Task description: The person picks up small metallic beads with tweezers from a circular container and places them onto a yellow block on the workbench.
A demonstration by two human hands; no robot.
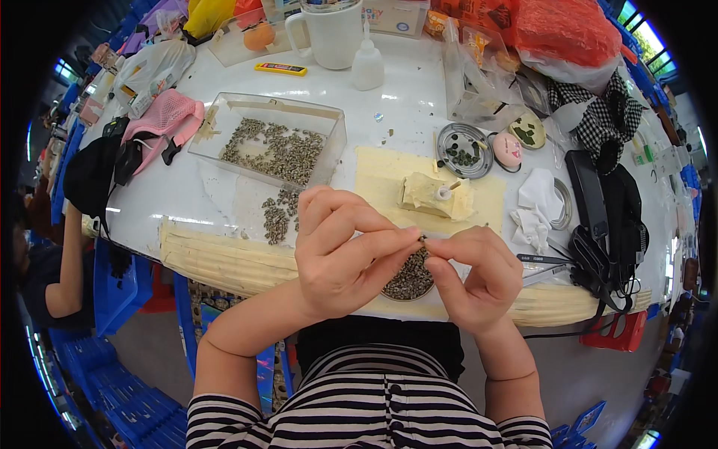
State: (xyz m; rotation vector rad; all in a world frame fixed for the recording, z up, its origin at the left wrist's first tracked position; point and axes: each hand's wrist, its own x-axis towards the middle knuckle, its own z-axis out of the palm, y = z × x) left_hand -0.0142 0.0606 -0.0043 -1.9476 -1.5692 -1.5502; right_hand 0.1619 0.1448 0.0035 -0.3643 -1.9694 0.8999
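Observation:
My left hand (340,254) and my right hand (479,273) meet fingertip to fingertip over the table's near edge. Both are closed in a pinch on a tiny dark piece (423,239), too small for me to tell its kind. Just below them is a round dish filled with small bronze-grey metal pieces (410,278), partly covered by my fingers. Similar pieces lie in a loose pile (277,217) beyond my left hand, and more fill part of a clear plastic box (336,146) behind it.
A cream block (426,196) with a white fitting stands on a yellow sheet (378,161). Round dishes with dark green bits (465,153) are to its right. Tweezers (542,259), crumpled tissue (538,198) and a black cabled device (587,194) lie right. A squeeze bottle (367,66) stands at back.

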